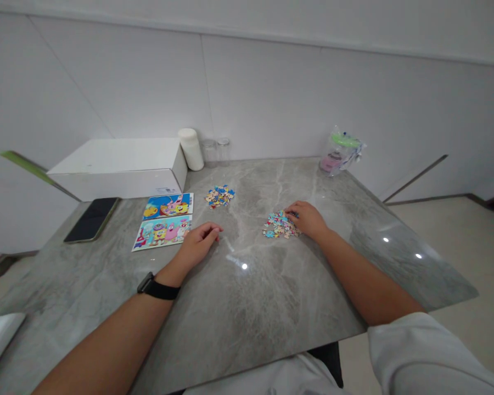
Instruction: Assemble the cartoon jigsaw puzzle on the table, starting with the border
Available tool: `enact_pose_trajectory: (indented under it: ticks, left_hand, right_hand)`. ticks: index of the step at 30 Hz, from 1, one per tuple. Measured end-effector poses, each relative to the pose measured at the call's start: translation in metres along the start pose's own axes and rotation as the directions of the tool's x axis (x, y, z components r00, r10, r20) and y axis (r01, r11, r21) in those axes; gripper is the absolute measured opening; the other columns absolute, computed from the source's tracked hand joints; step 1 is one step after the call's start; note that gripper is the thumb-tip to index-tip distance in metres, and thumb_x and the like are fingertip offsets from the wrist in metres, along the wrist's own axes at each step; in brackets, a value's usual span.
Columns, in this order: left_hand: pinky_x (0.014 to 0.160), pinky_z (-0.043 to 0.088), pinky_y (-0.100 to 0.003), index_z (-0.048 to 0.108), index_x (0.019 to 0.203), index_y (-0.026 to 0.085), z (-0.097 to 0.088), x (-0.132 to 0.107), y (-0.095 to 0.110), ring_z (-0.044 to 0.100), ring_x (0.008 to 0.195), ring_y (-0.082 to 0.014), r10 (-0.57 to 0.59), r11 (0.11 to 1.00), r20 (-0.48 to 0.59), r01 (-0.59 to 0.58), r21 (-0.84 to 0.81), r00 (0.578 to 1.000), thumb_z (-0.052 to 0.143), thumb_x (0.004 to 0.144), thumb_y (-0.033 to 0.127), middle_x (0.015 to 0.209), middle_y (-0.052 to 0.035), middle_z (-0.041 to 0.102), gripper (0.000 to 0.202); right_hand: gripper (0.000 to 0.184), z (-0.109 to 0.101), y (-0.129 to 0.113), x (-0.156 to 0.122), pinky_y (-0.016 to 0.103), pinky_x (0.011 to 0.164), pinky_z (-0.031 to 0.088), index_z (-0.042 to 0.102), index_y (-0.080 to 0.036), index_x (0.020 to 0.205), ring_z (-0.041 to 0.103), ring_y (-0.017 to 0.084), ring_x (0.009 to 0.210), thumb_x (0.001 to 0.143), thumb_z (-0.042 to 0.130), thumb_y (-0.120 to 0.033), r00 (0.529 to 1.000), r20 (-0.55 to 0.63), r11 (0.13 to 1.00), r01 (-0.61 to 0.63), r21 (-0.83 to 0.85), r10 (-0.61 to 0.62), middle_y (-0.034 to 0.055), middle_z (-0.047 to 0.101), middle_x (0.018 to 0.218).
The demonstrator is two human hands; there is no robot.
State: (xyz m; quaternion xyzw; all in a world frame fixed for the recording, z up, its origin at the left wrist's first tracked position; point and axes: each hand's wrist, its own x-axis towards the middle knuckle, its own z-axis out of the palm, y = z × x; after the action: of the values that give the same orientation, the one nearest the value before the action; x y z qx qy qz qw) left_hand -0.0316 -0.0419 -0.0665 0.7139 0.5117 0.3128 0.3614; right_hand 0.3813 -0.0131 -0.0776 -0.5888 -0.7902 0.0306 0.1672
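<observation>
My right hand (308, 219) reaches into the right-hand pile of small jigsaw puzzle pieces (278, 225), its fingers bent and pinched together at the pile's edge on a piece that is mostly hidden. My left hand (198, 245) rests on the table with curled fingers, the thumb against them; a small reddish spot shows at the fingertips, too small to name. Just left of that hand lies a colourful cartoon picture sheet (164, 231), its two pictures one above the other. Beyond the left hand is a second pile of puzzle pieces (219, 196), with blue and yellow showing.
A grey marbled table (247, 318) carries everything. At the back left stand a white box (119, 167), a white cylinder (191, 149) and two clear glasses (216, 153). A phone (93, 219) lies at left. A plastic-wrapped cup (338, 153) stands back right.
</observation>
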Motion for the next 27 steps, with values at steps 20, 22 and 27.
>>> enact_pose_trajectory:
  ticks: [20,22,27]
  left_hand:
    - [0.071,0.049,-0.030,0.074,0.102,0.021,-0.001,-0.002,0.004,0.063,0.073,-0.0188,0.000,1.000,0.037,-0.001,0.011,0.999,0.052,0.098,0.050,0.082,-0.0015,0.074,0.038]
    - [0.071,0.049,-0.030,0.074,0.102,0.021,-0.001,-0.002,0.004,0.063,0.072,-0.0186,0.007,1.000,0.030,-0.007,0.006,1.000,0.052,0.098,0.049,0.081,-0.0012,0.074,0.036]
    - [0.070,0.049,-0.029,0.074,0.100,0.020,-0.002,-0.005,0.007,0.063,0.071,-0.0176,0.037,0.998,0.019,-0.036,-0.047,0.999,0.055,0.097,0.046,0.079,-0.0008,0.072,0.033]
  right_hand:
    - [0.020,-0.011,-0.023,0.002,0.039,0.089,0.056,0.081,-0.023,0.097,0.071,0.023,0.089,0.090,0.066,-0.035,0.952,-0.182,0.891,-0.146,0.430,0.244,0.0072,0.079,0.096]
    - [0.026,-0.014,-0.036,0.005,0.039,0.083,0.057,0.079,-0.024,0.094,0.072,0.022,0.082,0.083,0.074,-0.046,0.934,-0.124,0.757,-0.188,0.626,0.334,0.0046,0.079,0.089]
    - [0.041,-0.026,-0.089,0.014,0.035,0.080,0.058,0.076,-0.023,0.086,0.074,0.021,0.083,0.064,0.091,-0.053,0.935,0.091,0.387,-0.229,0.893,0.343,0.0043,0.080,0.086]
